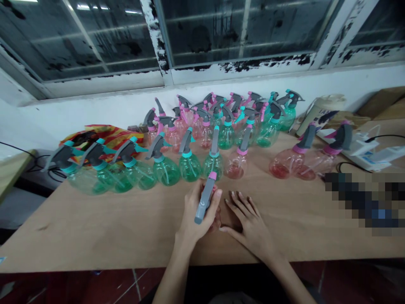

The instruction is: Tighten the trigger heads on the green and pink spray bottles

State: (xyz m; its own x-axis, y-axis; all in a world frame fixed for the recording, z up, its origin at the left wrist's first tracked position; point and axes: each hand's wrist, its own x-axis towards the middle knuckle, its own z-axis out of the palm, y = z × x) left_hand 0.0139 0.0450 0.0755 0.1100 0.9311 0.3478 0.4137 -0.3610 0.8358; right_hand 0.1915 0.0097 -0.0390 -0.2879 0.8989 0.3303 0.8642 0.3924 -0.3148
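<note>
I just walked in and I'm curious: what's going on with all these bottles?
A person's left hand is holding a pink spray bottle over the near part of the table. The right hand rests on the table beside it, holding nothing. Just beyond, green bottles stand in a row, with pink bottles to their right. More bottles crowd together near the wall.

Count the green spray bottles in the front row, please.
6, left to right: leftmost bottle, second bottle, third bottle, fourth bottle, fifth bottle and sixth bottle, its base partly hidden by the pink bottle in the left hand. None in this row seems fully hidden.
</note>
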